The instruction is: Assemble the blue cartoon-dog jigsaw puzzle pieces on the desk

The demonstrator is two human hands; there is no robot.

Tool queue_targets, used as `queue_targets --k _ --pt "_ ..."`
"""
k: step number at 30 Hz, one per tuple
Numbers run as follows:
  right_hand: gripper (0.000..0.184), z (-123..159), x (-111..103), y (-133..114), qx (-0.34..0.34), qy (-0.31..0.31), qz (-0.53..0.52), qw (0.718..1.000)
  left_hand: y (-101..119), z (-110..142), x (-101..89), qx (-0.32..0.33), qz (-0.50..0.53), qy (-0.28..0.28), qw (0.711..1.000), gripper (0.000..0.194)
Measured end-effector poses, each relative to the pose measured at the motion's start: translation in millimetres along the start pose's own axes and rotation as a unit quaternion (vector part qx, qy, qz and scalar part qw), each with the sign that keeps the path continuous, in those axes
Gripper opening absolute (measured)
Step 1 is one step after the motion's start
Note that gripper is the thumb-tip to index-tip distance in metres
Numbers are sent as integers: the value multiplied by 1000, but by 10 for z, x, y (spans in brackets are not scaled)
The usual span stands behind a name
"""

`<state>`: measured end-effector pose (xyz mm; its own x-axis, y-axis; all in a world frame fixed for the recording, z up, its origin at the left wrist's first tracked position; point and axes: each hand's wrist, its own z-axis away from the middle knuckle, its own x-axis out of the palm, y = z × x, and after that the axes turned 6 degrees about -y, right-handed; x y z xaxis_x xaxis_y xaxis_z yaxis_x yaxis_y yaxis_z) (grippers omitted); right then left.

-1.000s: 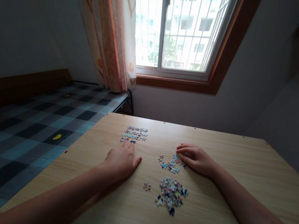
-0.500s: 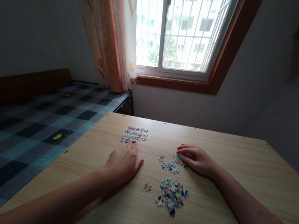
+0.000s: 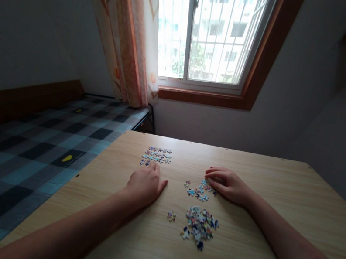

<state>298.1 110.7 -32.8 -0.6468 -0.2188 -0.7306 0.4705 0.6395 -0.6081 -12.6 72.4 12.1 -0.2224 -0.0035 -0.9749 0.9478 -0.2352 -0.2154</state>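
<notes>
Rows of small jigsaw puzzle pieces (image 3: 157, 154) lie on the wooden table at the far left. My left hand (image 3: 145, 183) rests palm down, its fingertips at the near row and partly hiding a piece there; its fingers are stretched and the thumb sticks out to the right. Over to the right my right hand (image 3: 228, 185) lies on the table with fingers loosely extended, touching or just beside a loose group of puzzle pieces (image 3: 205, 187). Nearer to me is a heaped pile of puzzle pieces (image 3: 200, 222), with a few pieces (image 3: 171, 216) to its left.
The wooden table (image 3: 257, 241) spans the front of the view. A bed with a checked cover (image 3: 40, 147) adjoins its left side. Behind stand a barred window (image 3: 221, 31) and a flowered curtain (image 3: 126, 29).
My left fingertips have shifted very slightly at the near row, and the dark blue piece beside them is now more covered. My right hand and the piles have stayed put.
</notes>
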Motion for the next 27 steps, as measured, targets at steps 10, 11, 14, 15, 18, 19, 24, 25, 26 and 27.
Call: queue_targets --k 10,11,14,15,18,19,24,25,26,27 --pt "24 -1 -2 -6 -6 -1 -9 1000 -12 -35 22 -11 11 30 999 61" --pt "24 -1 -2 -8 -5 0 -10 1000 -13 -51 27 -13 10 30 999 60" --pt "24 2 1 -7 -1 1 -7 1000 0 -71 22 -7 3 31 999 53" --pt "24 4 3 -4 -1 1 -4 1000 14 -61 15 -3 1 34 999 52" --pt "24 5 7 1 -1 -3 1 1000 86 24 -21 21 -3 42 999 47" --pt "24 5 7 2 -2 -4 1 1000 118 65 -36 34 -1 41 999 46" --pt "24 2 7 2 -4 -1 1 1000 235 231 -122 65 14 6 998 41" --pt "24 2 6 3 -4 -1 0 1000 239 240 -131 62 16 -2 998 41" --pt "24 2 6 5 -5 -2 -1 1000 235 240 -133 58 20 -7 998 40" --pt "25 2 5 6 -5 -2 -2 1000 226 229 -127 55 25 -8 998 41"
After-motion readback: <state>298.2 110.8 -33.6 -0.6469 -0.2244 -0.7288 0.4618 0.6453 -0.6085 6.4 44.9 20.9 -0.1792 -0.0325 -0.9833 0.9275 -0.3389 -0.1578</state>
